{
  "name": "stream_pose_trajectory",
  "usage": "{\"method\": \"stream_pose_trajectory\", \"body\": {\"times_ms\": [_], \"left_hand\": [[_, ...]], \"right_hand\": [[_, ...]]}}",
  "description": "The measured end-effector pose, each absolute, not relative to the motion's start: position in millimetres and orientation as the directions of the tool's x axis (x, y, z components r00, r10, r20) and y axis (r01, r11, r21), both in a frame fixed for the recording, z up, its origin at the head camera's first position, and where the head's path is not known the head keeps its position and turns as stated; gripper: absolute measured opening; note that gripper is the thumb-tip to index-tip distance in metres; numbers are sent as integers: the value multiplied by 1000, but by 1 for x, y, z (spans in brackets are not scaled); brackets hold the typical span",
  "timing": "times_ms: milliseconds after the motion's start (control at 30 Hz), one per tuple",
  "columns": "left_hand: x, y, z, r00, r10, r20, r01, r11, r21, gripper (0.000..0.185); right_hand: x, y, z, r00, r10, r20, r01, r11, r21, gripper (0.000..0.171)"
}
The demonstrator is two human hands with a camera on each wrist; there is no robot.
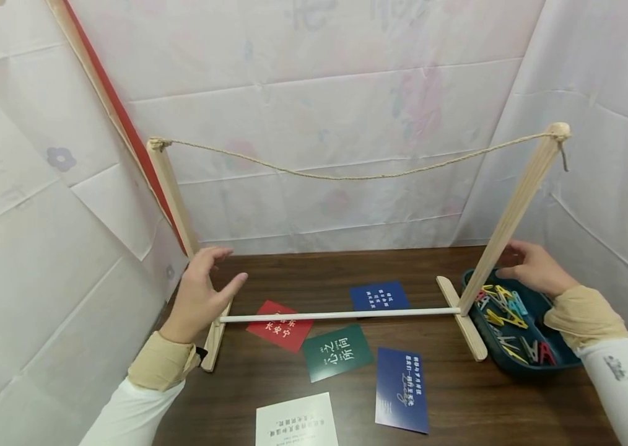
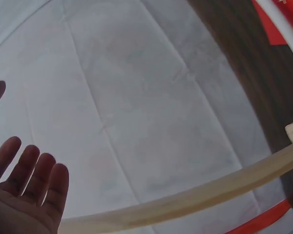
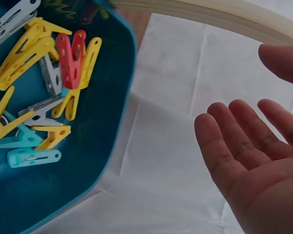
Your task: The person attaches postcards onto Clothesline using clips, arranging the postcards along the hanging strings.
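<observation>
showing red peg from wrist, head blurs

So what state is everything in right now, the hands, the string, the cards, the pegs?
Left hand: open, beside the left post, holding nothing.
Right hand: open, holding nothing.
String: sagging between posts, bare.
Cards: flat on the table.
Clothespins: loose in the teal tray.

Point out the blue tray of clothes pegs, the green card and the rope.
blue tray [image 1: 562, 361], head view, on its near rim.
green card [image 1: 337, 352], head view, on the middle of its face.
rope [image 1: 347, 177], head view, on the lowest part of its sag between the two posts.
</observation>
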State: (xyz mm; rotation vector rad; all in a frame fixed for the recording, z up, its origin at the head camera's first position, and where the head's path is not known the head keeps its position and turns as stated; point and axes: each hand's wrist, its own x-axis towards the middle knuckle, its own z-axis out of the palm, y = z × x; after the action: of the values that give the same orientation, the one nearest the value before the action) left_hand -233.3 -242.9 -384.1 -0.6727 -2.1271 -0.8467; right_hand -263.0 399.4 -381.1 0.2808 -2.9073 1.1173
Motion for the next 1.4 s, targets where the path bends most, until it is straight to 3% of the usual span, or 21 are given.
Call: {"method": "stream_pose_trajectory", "body": {"times_ms": [167, 433, 933, 1400], "left_hand": [[-233, -237, -399, -708, 270, 653, 618, 685, 386, 52], [-230, -224, -411, -788, 394, 473, 587, 712, 386, 49], [-215, -194, -440, -800, 549, 240, 595, 678, 431, 38], [-198, -175, -470, -775, 631, 30, 594, 711, 377, 59]], "right_hand": [[-265, 400, -387, -986, -153, 63, -158, 756, -636, 55], [-267, 403, -396, -985, -163, 58, -168, 818, -550, 50], [-271, 397, -413, -989, -150, -15, -123, 858, -499, 47], [-272, 393, -426, -980, -175, -94, -114, 885, -452, 40]]}}
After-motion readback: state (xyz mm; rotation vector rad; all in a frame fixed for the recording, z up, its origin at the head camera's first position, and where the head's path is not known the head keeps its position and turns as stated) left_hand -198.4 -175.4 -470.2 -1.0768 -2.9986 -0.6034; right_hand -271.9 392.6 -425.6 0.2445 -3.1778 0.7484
